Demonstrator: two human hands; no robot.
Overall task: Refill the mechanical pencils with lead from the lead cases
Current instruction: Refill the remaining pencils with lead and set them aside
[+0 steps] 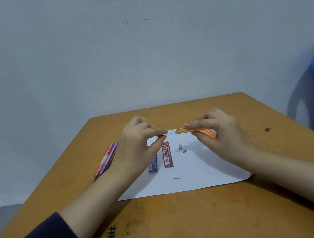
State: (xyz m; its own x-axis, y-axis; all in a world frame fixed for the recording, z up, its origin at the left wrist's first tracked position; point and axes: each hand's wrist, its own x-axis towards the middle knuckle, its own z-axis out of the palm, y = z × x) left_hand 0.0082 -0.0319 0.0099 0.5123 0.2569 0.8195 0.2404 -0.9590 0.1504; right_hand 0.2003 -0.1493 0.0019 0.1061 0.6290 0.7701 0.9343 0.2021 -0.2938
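Head view: left hand (136, 147) fingers pinch thin lead (170, 133), held level, tip aimed right at open end of yellow barrel (185, 130). Right hand (225, 136) fingers grip barrel level above paper (198, 173) on counter (185, 224). We judge both axes nearly in line; pencil or case, cannot tell.

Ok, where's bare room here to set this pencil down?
Bare table in front of the paper, and the paper's right part past the eraser. Crowded: blue lead case, red lead case, cap, loose lead mid-paper; pencil bundle left.

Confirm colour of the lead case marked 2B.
Red. The 2B lead case lies on the white paper, clearest in the head view.
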